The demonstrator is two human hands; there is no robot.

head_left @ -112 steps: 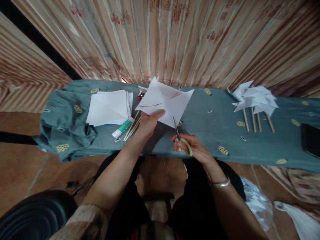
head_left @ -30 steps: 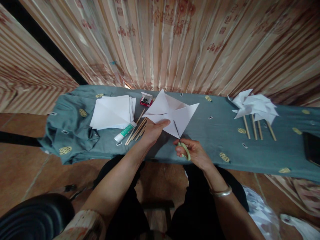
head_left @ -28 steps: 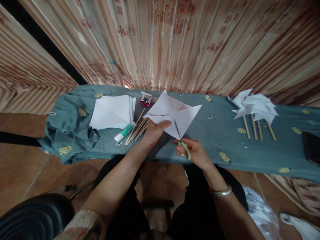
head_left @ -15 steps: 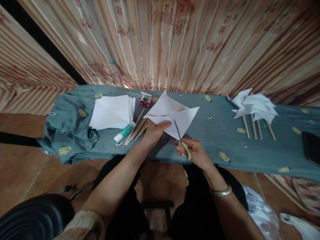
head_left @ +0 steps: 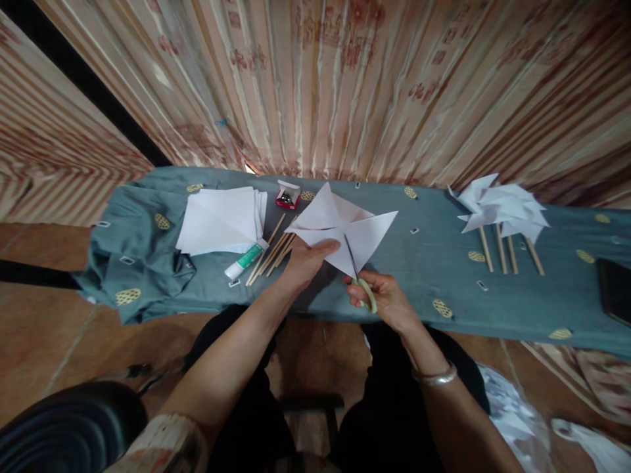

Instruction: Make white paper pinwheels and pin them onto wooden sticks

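My left hand (head_left: 310, 258) pinches a white square of paper (head_left: 369, 233) at its near left edge, thumb on top. Slits run from the paper's corners toward its middle, and its points lift a little. In my right hand (head_left: 382, 297) are scissors with pale green handles (head_left: 367, 295). Their dark blades lie along the paper's near corner, tips pointing to the centre. Just left of the paper, several wooden sticks (head_left: 270, 261) lie beside a green and white glue stick (head_left: 246, 259).
A stack of white paper (head_left: 219, 220) lies at left. Behind the sticks stands a small red box (head_left: 287, 196) of shiny metal pieces. Several paper pinwheels (head_left: 503, 207) on sticks rest at right, before a dark phone-like object (head_left: 614, 289). A curtain (head_left: 320, 85) hangs behind the cloth-covered table (head_left: 414, 282).
The paper has shifted very slightly to the right, its right point a bit more spread. Both hands stay nearly in place, the scissors still at the near corner.
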